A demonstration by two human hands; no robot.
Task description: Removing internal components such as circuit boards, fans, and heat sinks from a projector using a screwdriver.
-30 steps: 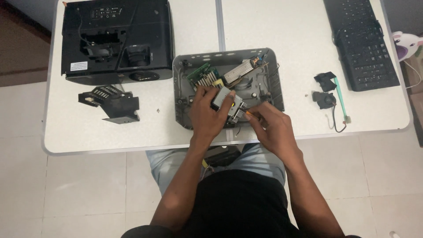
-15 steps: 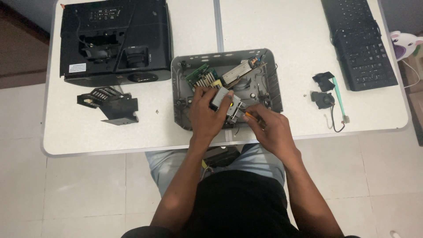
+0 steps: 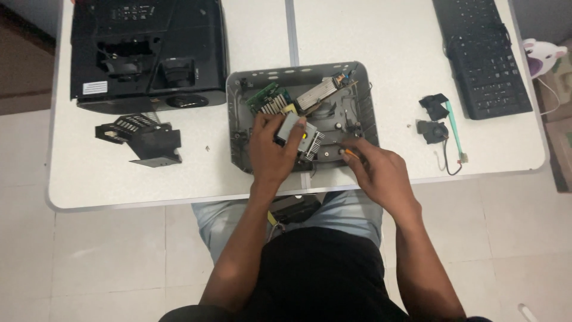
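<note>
Chassis (image 3: 238, 119), grey, open, sits at table's (image 3: 387, 59) near edge. Your left hand (image 3: 271, 152) grasps silver module (image 3: 292, 128) inside it; hold steady. Right hand (image 3: 381, 173) pinches orange-handled screwdriver (image 3: 348, 153); keep tip square, press lightly.

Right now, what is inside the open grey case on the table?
Inside the grey case: a green circuit board, a finned metal block, wires. The left hand covers whatever lies beneath it.
</note>
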